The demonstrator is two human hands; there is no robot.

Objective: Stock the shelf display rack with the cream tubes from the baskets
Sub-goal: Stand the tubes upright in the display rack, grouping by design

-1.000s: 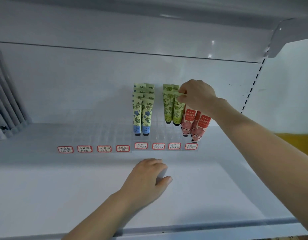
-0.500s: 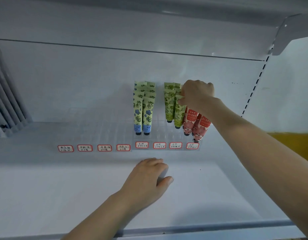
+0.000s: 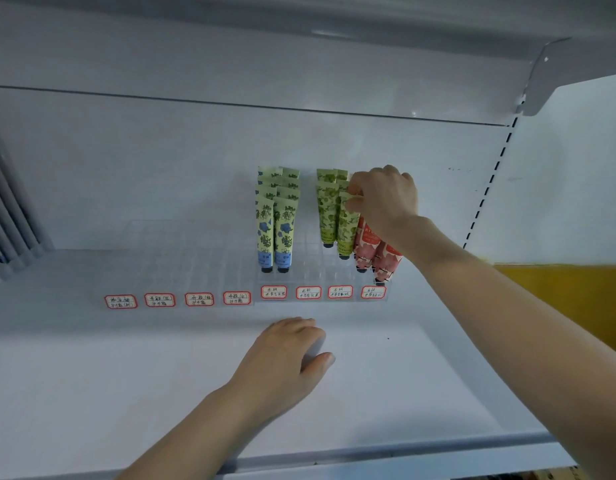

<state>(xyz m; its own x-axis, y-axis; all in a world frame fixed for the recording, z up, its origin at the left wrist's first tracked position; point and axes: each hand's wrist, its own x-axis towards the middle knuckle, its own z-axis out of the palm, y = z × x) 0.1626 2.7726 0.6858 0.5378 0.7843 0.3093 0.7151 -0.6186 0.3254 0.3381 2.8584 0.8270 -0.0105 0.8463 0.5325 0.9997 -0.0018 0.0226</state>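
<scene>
The right hand (image 3: 386, 199) still pinched the top of a green tube (image 3: 346, 230), seemingly seated in the rack (image 3: 311, 268); the left hand (image 3: 289, 355) stayed on the shelf (image 3: 126, 375), fingers relaxed.

One head-worn camera (wide-angle) looks forward and slightly down into the white shelf (image 3: 386, 393), close up.

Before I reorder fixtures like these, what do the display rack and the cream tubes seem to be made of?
The display rack looks like clear glossy plastic, perhaps acrylic; the white shelf shows through its grid cells. The cream tubes seem to be soft printed plastic or laminate with a low sheen; they have flat crimped top ends and dark caps below.
</scene>
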